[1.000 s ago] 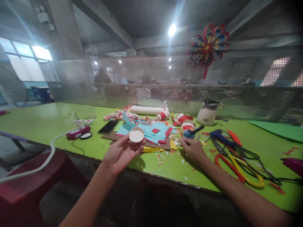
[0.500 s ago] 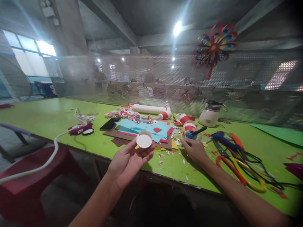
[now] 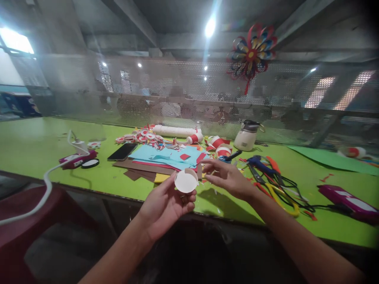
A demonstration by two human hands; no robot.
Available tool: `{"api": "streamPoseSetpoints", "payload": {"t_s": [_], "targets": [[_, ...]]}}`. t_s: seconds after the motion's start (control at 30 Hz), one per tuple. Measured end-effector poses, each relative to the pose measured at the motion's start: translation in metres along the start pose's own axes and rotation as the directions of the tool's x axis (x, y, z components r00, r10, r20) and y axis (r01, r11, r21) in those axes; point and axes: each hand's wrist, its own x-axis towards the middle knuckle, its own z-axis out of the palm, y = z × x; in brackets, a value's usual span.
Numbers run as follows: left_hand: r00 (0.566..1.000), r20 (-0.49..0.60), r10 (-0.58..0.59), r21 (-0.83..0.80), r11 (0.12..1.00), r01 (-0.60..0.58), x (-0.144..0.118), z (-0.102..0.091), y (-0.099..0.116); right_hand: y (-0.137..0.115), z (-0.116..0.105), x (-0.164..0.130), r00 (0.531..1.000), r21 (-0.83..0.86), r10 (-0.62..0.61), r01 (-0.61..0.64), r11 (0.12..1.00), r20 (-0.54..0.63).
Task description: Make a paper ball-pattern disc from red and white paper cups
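My left hand [image 3: 162, 209] holds a shallow white paper cup bottom [image 3: 186, 183] by its rim, tilted so that its round inside faces me. To its right, my right hand [image 3: 232, 179] hovers over the table with fingers stretched out and apart, holding nothing that I can see. Behind that hand stand a small blue jar [image 3: 224, 159], partly hidden, with a black-handled tool [image 3: 234, 155] lying across it, and paper cups with red wrapping [image 3: 217, 142]. Blue paper sheets [image 3: 166, 155] lie on brown card [image 3: 126, 165] beyond the cup bottom.
Scissors with yellow handles [image 3: 286, 201] lie among black cords on the green table [image 3: 296, 169]. A phone [image 3: 122, 152], a power strip [image 3: 77, 158], a white flask [image 3: 246, 136] and red-and-white discs [image 3: 145, 136] are around. A perforated screen [image 3: 177, 94] stands behind; a red stool [image 3: 29, 209] is at left.
My right hand has left the blue jar and moved left towards the cup bottom, its fingers spreading. My left hand still holds the cup bottom. The view has turned right.
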Motion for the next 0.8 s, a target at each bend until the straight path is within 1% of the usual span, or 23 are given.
{"api": "streamPoseSetpoints", "payload": {"t_s": [0.03,0.07,0.13,0.2,0.3,0.37,0.43,0.47,0.5,0.53,0.57,0.6,0.63,0.67,0.73,0.8], "targets": [[1.0,0.006,-0.007,0.017,1.0,0.007,0.0,0.001,-0.001,-0.011,-0.002,0.0,0.993,0.081,-0.052,0.043,0.996,0.111],[1.0,0.011,-0.013,0.029,0.999,0.013,-0.001,0.002,-0.001,-0.02,-0.003,0.0,0.98,0.114,-0.086,0.066,0.991,0.178],[1.0,0.012,-0.026,0.04,0.999,0.025,-0.001,0.003,-0.002,-0.031,-0.003,0.001,0.954,0.126,-0.131,0.1,0.987,0.268],[0.999,0.007,-0.043,0.041,0.998,0.042,0.001,0.005,-0.001,-0.033,-0.001,0.003,0.948,0.121,-0.153,0.123,0.985,0.28],[0.998,0.003,-0.068,0.044,0.997,0.068,0.006,0.007,0.0,-0.027,0.005,0.005,0.957,0.182,-0.164,0.122,0.976,0.24],[0.997,0.001,-0.073,0.065,0.995,0.073,0.011,0.008,0.001,-0.021,0.008,0.008,0.964,0.277,-0.137,0.071,0.958,0.228],[0.999,-0.024,-0.047,0.118,0.992,0.05,0.017,0.007,0.002,-0.014,0.01,0.011,0.971,0.398,-0.088,-0.008,0.917,0.221],[0.999,-0.048,-0.009,0.162,0.987,0.017,0.02,0.007,0.002,-0.011,0.01,0.012,0.974,0.451,-0.054,-0.052,0.891,0.218],[0.995,-0.081,0.056,0.225,0.974,-0.036,0.022,0.005,0.001,-0.007,0.01,0.014,0.976,0.496,-0.024,-0.087,0.864,0.215],[0.983,-0.11,0.147,0.304,0.947,-0.108,0.024,0.004,0.001,-0.003,0.01,0.015,0.977,0.531,-0.004,-0.113,0.84,0.214],[0.96,-0.126,0.25,0.391,0.902,-0.184,0.025,0.003,-0.001,0.0,0.009,0.016,0.976,0.56,0.008,-0.132,0.818,0.219],[0.927,-0.127,0.352,0.475,0.843,-0.255,0.025,0.002,-0.002,0.004,0.009,0.017,0.975,0.585,0.012,-0.143,0.798,0.223],[0.89,-0.118,0.441,0.544,0.778,-0.313,0.025,0.002,-0.003,0.007,0.009,0.018,0.974,0.606,0.011,-0.15,0.782,0.227],[0.857,-0.106,0.504,0.594,0.724,-0.352,0.025,0.002,-0.004,0.009,0.009,0.018,0.974,0.619,0.01,-0.152,0.77,0.227],[0.822,-0.082,0.563,0.636,0.664,-0.392,0.025,0.003,-0.007,0.012,0.009,0.019,0.975,0.62,0.016,-0.155,0.769,0.224],[0.814,-0.064,0.578,0.649,0.643,-0.406,0.025,0.004,-0.009,0.013,0.01,0.019,0.976,0.608,0.021,-0.15,0.78,0.215]]}}
